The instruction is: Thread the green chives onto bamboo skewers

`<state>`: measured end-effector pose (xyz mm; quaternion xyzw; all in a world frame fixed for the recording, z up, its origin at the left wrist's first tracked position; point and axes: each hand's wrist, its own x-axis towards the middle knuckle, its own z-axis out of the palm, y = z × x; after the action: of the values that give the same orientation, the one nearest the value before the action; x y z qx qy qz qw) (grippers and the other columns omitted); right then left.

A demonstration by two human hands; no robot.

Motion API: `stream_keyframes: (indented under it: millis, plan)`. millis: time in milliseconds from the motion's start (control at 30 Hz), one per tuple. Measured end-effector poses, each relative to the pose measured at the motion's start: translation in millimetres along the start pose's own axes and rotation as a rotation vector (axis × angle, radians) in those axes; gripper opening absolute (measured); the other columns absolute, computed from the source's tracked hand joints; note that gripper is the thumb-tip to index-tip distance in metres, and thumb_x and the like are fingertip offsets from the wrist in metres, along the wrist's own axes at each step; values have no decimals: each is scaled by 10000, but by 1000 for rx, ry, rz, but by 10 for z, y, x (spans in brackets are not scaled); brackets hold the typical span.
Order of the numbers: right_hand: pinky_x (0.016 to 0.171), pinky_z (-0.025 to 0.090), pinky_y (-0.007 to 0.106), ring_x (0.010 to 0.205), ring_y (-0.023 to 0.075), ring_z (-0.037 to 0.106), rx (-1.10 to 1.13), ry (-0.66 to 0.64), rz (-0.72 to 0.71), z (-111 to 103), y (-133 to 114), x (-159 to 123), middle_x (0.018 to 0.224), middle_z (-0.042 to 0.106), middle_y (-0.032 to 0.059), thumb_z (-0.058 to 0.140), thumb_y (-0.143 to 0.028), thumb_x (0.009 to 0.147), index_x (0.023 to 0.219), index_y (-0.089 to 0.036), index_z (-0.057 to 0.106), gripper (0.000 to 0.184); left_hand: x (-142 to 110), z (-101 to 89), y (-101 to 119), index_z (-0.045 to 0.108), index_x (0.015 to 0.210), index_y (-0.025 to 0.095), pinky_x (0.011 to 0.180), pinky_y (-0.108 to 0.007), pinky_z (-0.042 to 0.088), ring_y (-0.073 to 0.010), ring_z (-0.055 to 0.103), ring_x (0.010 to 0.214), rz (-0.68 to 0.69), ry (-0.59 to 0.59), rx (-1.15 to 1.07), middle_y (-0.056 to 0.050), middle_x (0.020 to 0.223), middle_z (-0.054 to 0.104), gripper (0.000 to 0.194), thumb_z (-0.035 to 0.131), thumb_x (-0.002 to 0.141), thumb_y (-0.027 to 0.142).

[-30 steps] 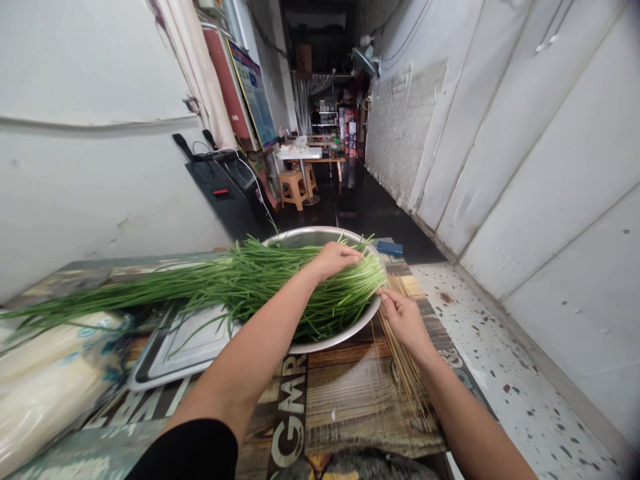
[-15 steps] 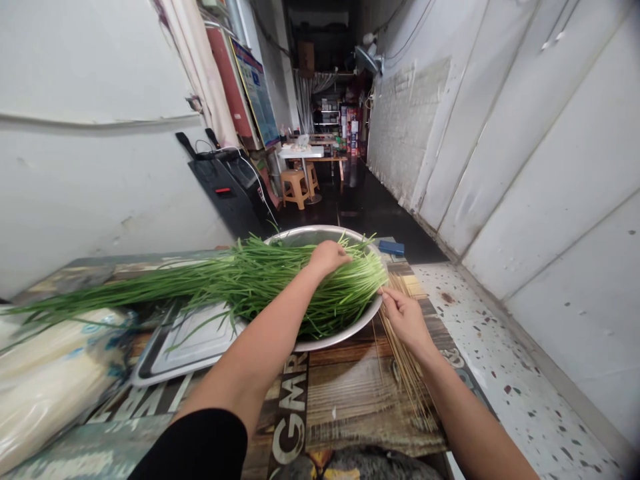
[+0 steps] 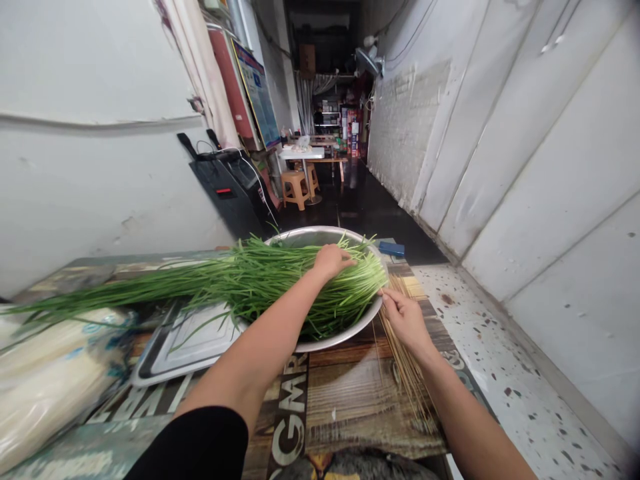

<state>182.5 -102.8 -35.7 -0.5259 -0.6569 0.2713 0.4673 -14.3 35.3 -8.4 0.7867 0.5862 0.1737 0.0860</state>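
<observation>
A thick bundle of green Chinese chives lies across a round metal basin, pale stem ends to the right and long leaves trailing left over its rim. My left hand rests on top of the chives near the stems, its fingers stretched out toward the right. At the basin's right rim my right hand pinches thumb and forefinger together on what looks like a thin bamboo skewer, beside the stem ends. Only the skewer's tip shows. Loose bamboo skewers lie on the table just below that hand.
Left of the basin, a white tray sits on the wood-patterned table. A plastic-wrapped pale package lies at the left. Behind the basin is a blue box-like object. Stools and a white table stand farther back.
My left hand has shifted slightly right along the chives, and its fingers look straighter. My right hand has stayed almost in place at the rim.
</observation>
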Motion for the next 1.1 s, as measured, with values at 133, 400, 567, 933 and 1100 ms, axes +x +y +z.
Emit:
stream_keyframes:
  millis: [133, 400, 567, 933, 1100]
  plan:
    - [806, 497, 341, 906, 225, 651, 8, 5, -16, 5, 7, 3, 990, 707, 76, 450, -333, 850, 1005, -168, 690, 330, 9, 2, 21, 748, 831, 228, 901, -306, 386, -220, 564, 949, -2, 50, -37, -68, 920, 679, 196, 658, 704, 347]
    - [769, 497, 321, 886, 213, 646, 45, 4, -24, 10, 31, 8, 985, 706, 74, 455, -323, 849, 1005, -166, 686, 320, -41, -66, 164, 731, 888, 158, 740, -265, 452, -171, 625, 768, 44, 96, -441, -54, 834, 714, 222, 609, 726, 250]
    - [616, 482, 282, 651, 171, 620, 43, -6, 2, 12, 46, 8, 832, 711, 65, 449, -339, 845, 1008, -133, 681, 350, -93, -114, 235, 739, 839, 139, 737, -265, 455, -169, 634, 758, -1, 82, -628, -72, 824, 722, 232, 663, 678, 287]
    - [635, 487, 287, 715, 190, 631, 103, -13, 21, 4, -8, 3, 792, 695, 66, 455, -339, 832, 989, -127, 675, 344, -164, -186, 344, 731, 799, 101, 546, -219, 389, -102, 518, 559, -97, 42, -779, -50, 645, 661, 268, 629, 677, 316]
    - [632, 489, 287, 712, 197, 630, 92, -12, 21, 5, -5, 10, 679, 670, 49, 451, -344, 833, 986, -120, 679, 354, -172, -200, 371, 724, 785, 94, 534, -209, 370, -88, 495, 547, -105, 14, -862, -40, 618, 636, 248, 615, 673, 287]
